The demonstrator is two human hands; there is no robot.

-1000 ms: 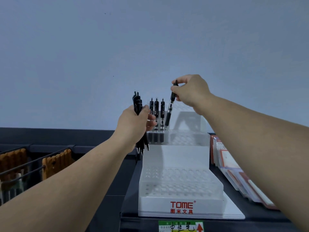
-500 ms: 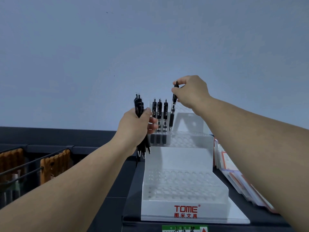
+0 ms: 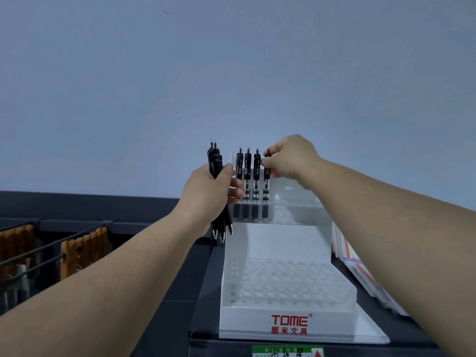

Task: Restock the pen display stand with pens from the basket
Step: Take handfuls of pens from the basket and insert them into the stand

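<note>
A white two-tier pen display stand (image 3: 288, 302) with red TOME lettering stands on a dark shelf in front of me. Three black pens (image 3: 247, 181) stand upright in holes at the left of its upper tier. Right of them a fourth black pen (image 3: 266, 191) sits in a hole, and my right hand (image 3: 289, 158) pinches its top. My left hand (image 3: 212, 193) is closed around a bundle of black pens (image 3: 215, 161), tips down, just left of the upper tier. The lower tier's holes are empty. No basket is visible.
A dark wire rack (image 3: 51, 248) with brown items (image 3: 82, 251) hangs at the lower left. Flat packaged goods (image 3: 360, 269) lean against the stand's right side. A green and yellow price label (image 3: 288, 353) is on the shelf edge below. A plain wall rises behind.
My right hand has lowered the pen from above the upper tier down into a hole beside the three standing pens. The left hand with its bundle has stayed roughly in place.
</note>
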